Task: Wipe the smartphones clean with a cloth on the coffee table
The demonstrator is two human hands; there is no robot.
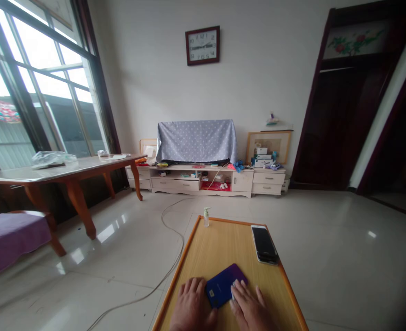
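Note:
A blue-purple smartphone (226, 281) lies back side up and slanted on a small wooden table (220, 239). My left hand (191, 304) holds the phone's left end, fingers along its upper corner and thumb at the lower edge. Over the phone's right part, my right hand (249, 305) presses a small whitish cloth or wipe (233, 288) against its back. Most of that wipe is hidden under my fingers. Toward the table's far right edge rest a black-screened phone and a white one, stacked (265, 244). A small clear pump bottle (206, 217) with a green top stands at the far left corner.
A cable (168, 271) runs over the tiled floor left of the table. Farther left are a larger table (85, 161) and a purple-covered seat (13, 241). A white cabinet (241, 181) with a cloth-draped object (196, 141) stands against the wall.

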